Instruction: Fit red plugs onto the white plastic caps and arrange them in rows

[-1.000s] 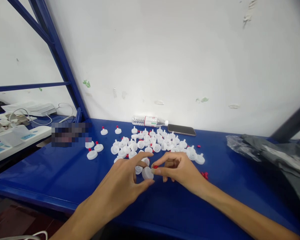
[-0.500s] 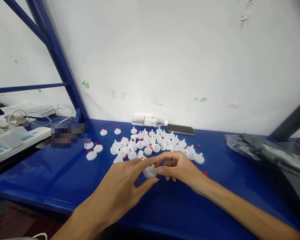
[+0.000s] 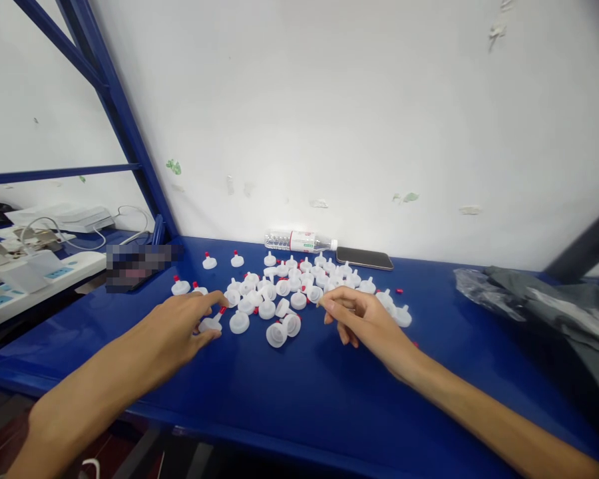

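On the left of the blue table, my left hand (image 3: 172,332) grips a white plastic nozzle cap (image 3: 210,324) whose spout carries a small red tip. The cap is tilted, partly hidden by the thumb and fingers. My right hand (image 3: 359,319) hovers at the near right side of a pile of white nozzle caps (image 3: 267,309), thumb and forefinger pinched together. Whether anything small is between those fingertips is hidden. Several red-tipped caps (image 3: 180,287) stand upright beyond my left hand. Two caps (image 3: 276,334) lie on their sides in front of the pile.
Behind the pile a clear bottle (image 3: 302,241) lies beside a dark phone (image 3: 364,258). Grey cloth and plastic film (image 3: 509,293) are at the right. A white power strip (image 3: 64,273) is at the left. Loose red tips (image 3: 399,291) lie near the pile's right side.
My hands were together at the pile's front over one red-tipped cap. My left hand has carried that cap leftward, while my right has drawn slightly right, away from it.
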Tool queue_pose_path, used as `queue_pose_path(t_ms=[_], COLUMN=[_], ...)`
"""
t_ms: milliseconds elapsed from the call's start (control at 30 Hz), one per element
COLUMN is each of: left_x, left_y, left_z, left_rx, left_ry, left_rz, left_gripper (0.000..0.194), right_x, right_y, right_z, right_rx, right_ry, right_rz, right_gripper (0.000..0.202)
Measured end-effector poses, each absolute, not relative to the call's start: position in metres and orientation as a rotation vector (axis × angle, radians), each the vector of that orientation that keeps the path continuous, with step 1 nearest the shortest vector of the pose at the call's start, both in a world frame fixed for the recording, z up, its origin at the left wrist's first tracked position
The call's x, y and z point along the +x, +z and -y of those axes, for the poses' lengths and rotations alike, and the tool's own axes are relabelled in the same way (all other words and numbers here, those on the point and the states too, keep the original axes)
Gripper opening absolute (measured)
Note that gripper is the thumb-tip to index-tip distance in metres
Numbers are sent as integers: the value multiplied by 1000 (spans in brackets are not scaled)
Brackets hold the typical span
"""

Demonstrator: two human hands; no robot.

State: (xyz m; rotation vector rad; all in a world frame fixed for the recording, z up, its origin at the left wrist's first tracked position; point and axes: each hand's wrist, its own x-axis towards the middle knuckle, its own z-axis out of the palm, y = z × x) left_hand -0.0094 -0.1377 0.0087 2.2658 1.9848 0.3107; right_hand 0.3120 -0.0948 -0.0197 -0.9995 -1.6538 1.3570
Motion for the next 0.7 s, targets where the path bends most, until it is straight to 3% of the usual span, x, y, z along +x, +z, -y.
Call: queue_pose_path(t_ms=[367, 467, 633, 700], left_x=[-17, -20, -27, -25], left_y=[2, 1, -4, -3], left_z=[116, 111, 112, 118], left_rx=[2286, 2218, 2254, 2314], left_ry=[204, 153, 150, 199], left_rz=[-1951, -1982, -2012, -2029], left_gripper=[25, 32, 44, 46], right_x=[313, 311, 308, 308], right_y=[-24, -25, -29, -32], right_z=[94, 96, 103, 106], right_rx=[-984, -1000, -1041, -1048], right_ry=[1346, 1299, 811, 646], right_rz=[1725, 1770, 2152, 2295], right_gripper=[33, 30, 19, 33])
